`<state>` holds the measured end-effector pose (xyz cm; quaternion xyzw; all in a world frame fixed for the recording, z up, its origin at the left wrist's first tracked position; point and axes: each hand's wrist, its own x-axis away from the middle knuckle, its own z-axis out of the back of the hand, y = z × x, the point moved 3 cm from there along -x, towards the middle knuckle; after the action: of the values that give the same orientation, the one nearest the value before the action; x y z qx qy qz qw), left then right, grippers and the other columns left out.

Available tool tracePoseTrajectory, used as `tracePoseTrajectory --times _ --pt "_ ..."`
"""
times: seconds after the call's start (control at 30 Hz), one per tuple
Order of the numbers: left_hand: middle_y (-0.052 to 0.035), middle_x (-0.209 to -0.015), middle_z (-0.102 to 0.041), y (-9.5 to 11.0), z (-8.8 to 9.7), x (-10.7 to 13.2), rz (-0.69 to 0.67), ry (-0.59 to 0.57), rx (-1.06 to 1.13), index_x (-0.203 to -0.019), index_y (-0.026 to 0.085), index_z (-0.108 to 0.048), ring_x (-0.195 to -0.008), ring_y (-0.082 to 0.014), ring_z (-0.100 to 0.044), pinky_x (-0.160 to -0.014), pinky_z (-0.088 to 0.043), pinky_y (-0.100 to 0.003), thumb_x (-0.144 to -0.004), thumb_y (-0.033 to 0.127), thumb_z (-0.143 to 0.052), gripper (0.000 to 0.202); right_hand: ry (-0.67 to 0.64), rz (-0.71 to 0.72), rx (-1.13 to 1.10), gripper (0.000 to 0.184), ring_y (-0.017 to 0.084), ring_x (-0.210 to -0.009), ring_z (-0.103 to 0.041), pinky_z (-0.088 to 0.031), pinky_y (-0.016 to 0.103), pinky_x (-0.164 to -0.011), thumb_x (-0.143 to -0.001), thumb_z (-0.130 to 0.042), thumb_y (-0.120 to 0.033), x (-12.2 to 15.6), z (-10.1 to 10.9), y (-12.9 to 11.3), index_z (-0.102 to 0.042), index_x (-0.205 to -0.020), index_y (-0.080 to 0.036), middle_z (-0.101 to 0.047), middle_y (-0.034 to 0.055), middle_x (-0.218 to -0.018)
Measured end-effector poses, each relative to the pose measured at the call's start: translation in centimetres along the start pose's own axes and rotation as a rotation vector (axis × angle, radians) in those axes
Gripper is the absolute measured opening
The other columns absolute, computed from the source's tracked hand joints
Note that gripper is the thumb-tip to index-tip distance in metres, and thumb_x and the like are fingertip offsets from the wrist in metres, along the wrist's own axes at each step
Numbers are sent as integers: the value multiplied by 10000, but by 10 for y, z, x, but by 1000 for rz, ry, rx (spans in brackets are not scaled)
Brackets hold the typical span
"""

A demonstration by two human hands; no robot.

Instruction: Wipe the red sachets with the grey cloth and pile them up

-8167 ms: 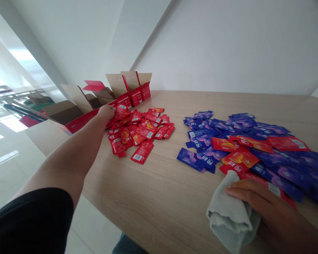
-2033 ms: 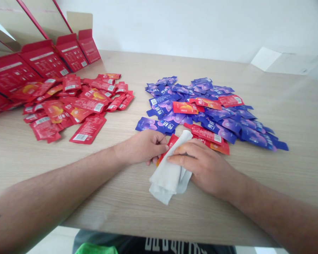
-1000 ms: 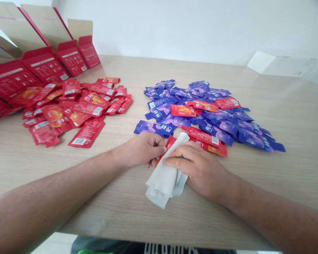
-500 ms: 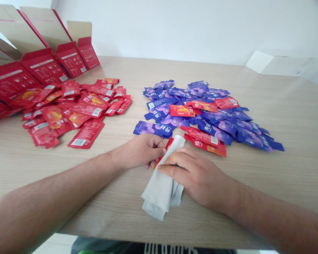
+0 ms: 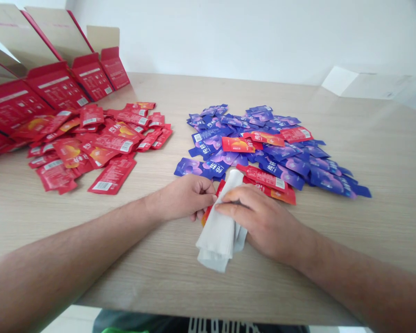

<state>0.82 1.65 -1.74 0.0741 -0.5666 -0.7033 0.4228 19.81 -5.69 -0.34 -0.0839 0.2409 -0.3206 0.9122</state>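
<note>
My left hand (image 5: pixel 196 199) pinches a red sachet (image 5: pixel 208 212) by its left edge, near the middle front of the table. My right hand (image 5: pixel 254 212) is closed on a folded white tissue (image 5: pixel 215 233), which lies across the sachet and hides most of it. Just beyond my hands spreads a heap of purple-blue sachets (image 5: pixel 208 144), with several red sachets (image 5: pixel 241 144) among them. Part of another red sachet (image 5: pixel 284 193) shows beyond my right hand.
A pile of red sachets (image 5: pixel 107 138) lies on the left of the table (image 5: pixel 152 277). Behind it stand several open red boxes (image 5: pixel 57 85) with raised flaps. A white box (image 5: pixel 364 83) rests at the back right, by the wall.
My right hand has slid the tissue a little away from me and to the right along the sachet. My left hand has stayed in place.
</note>
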Motion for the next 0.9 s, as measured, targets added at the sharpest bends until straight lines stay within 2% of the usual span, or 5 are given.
tracePoseTrajectory --times 0.1,0.23,0.43,0.6,0.9 --pt "49 -609 -627 1 0 1 -15 -14 -10 -829 182 -620 -488 -83 -608 -452 -503 -165 -913 341 -603 181 -37 56 -12 299 264 -1184 -585 -524 453 -1051 -1036 -527 -171 0 0 0 -663 -1301 -150 -656 120 -1250" --pt "53 -611 -620 -3 2 0 -2 33 -6 -829 185 -615 -482 -88 -603 -450 -519 -181 -906 359 -620 191 7 0 -6 310 264 -1189 -595 -536 461 -1048 -1027 -516 -136 0 2 4 -656 -1304 -135 -656 140 -1262" --pt "45 -631 -653 -10 3 -8 -25 28 41 -855 180 -645 -481 -77 -592 -456 -518 -174 -903 323 -626 152 -46 104 -28 295 257 -1180 -593 -537 462 -1047 -1038 -523 -175 1 -1 3 -670 -1292 -146 -673 125 -1254" --pt "60 -610 -617 -6 1 -7 -18 14 27 -858 175 -643 -480 -72 -570 -450 -505 -164 -886 274 -618 106 8 19 5 319 281 -1213 -583 -526 481 -1065 -1022 -526 -144 2 0 10 -664 -1309 -122 -652 157 -1285" --pt "56 -655 -632 -2 -2 -2 -26 -72 -11 -878 184 -649 -536 -80 -611 -485 -500 -161 -891 272 -609 98 23 21 -5 326 283 -1264 -579 -514 493 -1102 -1022 -508 -125 1 3 10 -661 -1309 -106 -650 173 -1316"
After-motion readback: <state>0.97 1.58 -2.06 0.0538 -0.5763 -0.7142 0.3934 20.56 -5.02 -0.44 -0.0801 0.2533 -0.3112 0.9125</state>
